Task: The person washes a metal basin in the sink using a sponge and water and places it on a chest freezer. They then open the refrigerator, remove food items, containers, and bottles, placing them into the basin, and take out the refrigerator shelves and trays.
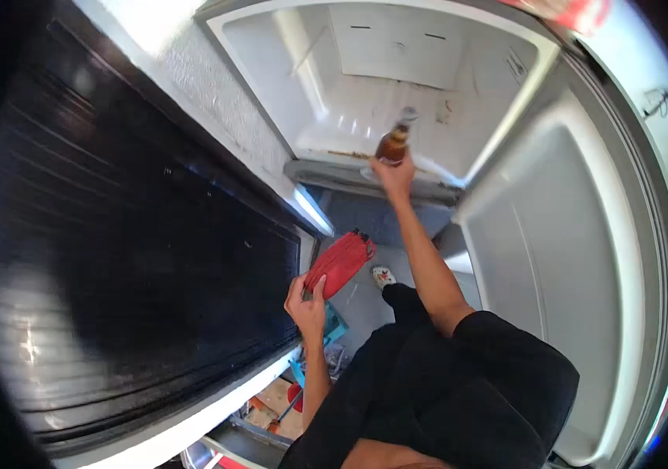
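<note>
My right hand (395,173) is wrapped round a brown glass bottle (393,145), its neck pointing up and away, over the front edge of an opened white freezer compartment (381,102). Lower and to the left, my left hand (307,303) grips one end of a red folded item (342,264) with black parts at its far end; what it is exactly I cannot tell. The red item hangs above the grey floor, apart from the bottle.
The compartment's white door (553,250) stands open on the right. A large dark panel (138,234) fills the left side. A shoe (383,275) shows on the floor. At the bottom left are a teal object (335,322) and a wooden surface (275,396).
</note>
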{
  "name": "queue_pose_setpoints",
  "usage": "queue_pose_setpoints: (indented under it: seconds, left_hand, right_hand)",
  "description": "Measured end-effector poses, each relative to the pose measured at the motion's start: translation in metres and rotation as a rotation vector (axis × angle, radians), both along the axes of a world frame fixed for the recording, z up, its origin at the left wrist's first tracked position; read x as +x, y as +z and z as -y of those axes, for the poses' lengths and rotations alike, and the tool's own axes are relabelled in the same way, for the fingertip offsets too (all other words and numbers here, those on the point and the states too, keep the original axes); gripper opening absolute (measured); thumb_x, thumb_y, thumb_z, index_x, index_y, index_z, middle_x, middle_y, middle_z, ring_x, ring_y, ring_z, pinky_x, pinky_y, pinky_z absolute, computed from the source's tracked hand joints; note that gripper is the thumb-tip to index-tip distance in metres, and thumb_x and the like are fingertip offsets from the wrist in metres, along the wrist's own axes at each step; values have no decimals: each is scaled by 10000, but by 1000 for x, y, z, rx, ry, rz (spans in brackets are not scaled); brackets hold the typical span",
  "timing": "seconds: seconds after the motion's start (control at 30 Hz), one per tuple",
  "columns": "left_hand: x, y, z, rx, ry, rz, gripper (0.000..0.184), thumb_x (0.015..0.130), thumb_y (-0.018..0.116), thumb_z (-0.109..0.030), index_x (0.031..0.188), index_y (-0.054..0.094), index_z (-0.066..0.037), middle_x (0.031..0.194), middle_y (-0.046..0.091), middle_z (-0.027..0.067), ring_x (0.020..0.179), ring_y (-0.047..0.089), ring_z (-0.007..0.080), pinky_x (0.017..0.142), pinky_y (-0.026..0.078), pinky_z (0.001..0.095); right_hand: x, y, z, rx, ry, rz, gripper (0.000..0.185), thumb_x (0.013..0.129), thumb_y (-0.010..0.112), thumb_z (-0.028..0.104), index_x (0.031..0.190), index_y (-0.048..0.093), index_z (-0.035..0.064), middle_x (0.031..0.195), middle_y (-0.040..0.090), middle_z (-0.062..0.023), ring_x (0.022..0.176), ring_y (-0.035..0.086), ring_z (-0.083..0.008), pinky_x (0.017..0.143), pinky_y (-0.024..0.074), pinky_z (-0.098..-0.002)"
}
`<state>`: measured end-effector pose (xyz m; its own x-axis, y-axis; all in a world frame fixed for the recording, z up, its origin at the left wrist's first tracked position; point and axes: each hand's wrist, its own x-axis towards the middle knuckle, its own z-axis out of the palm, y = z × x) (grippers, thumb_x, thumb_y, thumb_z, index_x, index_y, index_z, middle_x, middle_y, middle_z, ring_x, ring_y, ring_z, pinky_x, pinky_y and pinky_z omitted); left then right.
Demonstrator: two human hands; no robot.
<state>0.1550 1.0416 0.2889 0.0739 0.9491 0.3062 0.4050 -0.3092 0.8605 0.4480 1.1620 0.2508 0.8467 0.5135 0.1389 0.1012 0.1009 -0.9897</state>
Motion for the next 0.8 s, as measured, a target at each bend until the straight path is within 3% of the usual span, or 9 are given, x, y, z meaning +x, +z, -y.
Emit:
queue_pose_setpoints:
  seconds: [0.1, 0.17, 0.2, 0.3, 0.37, 0.43, 0.53, 0.6, 0.8]
  left_hand:
    - [-29, -18, 51, -24, -2, -15, 196, 771, 727, -88, 890, 638, 39, 767, 633, 66, 733, 593, 118, 683, 479, 274]
    - [-44, -28, 81, -140, -32, -136, 268, 742, 752, -184, 899, 644, 4, 784, 640, 146, 730, 631, 229, 690, 477, 333]
    - [-48, -31, 100, -147, -39, -143, 268, 742, 752, -184, 899, 644, 4, 784, 640, 146, 730, 631, 229, 690, 477, 333]
    - [-60, -43, 131, -199, -75, -257, 304, 731, 762, -238, 902, 653, -11, 779, 651, 149, 722, 641, 251, 679, 480, 340]
    - [-62, -60, 151, -257, -127, -68, 335, 724, 764, -272, 900, 654, -9, 767, 658, 148, 707, 643, 291, 666, 484, 361]
    - [-60, -59, 169, -299, -212, -67, 354, 730, 750, -307, 893, 653, -8, 780, 670, 149, 725, 643, 342, 661, 486, 389]
    - [-51, -51, 193, -231, -369, -385, 337, 747, 721, -349, 918, 666, -65, 840, 674, 162, 781, 638, 367, 677, 490, 417]
    - [-50, -80, 199, -202, -433, -437, 339, 744, 722, -353, 929, 667, -75, 852, 672, 163, 794, 636, 366, 687, 492, 424]
    - [-24, -97, 240, -148, -675, -541, 376, 735, 722, -372, 969, 661, -84, 901, 667, 158, 845, 626, 372, 712, 497, 446]
  right_hand:
    - [-50, -33, 71, 92, 195, 45, 614, 544, 844, 182, 1058, 556, 11, 939, 655, -98, 865, 628, -198, 789, 492, -327]
    - [-78, -46, 123, -26, 297, 200, 654, 537, 832, 164, 1102, 550, -8, 949, 656, -112, 873, 626, -192, 807, 486, -318]
    - [-86, -27, 156, -2, 457, 99, 730, 521, 822, 157, 1165, 533, -32, 972, 658, -130, 889, 621, -183, 832, 477, -310]
    - [-102, -50, 231, -116, 475, 161, 704, 518, 811, 146, 1151, 547, -15, 960, 657, -122, 875, 614, -167, 828, 475, -306]
    - [-101, -59, 282, -189, 558, 209, 739, 541, 821, 148, 1206, 528, 10, 956, 651, -75, 914, 597, -142, 846, 471, -300]
    - [-101, -53, 333, -240, 581, 128, 728, 543, 815, 149, 1200, 534, 13, 961, 650, -75, 921, 593, -137, 851, 470, -302]
    - [-93, -88, 404, -384, 647, 34, 701, 547, 804, 147, 1187, 548, 23, 979, 646, -72, 931, 590, -136, 855, 470, -310]
    - [-84, -102, 445, -476, 660, 44, 686, 549, 800, 143, 1180, 556, 29, 991, 643, -69, 932, 591, -139, 854, 471, -317]
    - [-77, -109, 575, -759, 609, 272, 631, 536, 785, 190, 1109, 578, 25, 946, 659, -106, 880, 631, -252, 807, 494, -367]
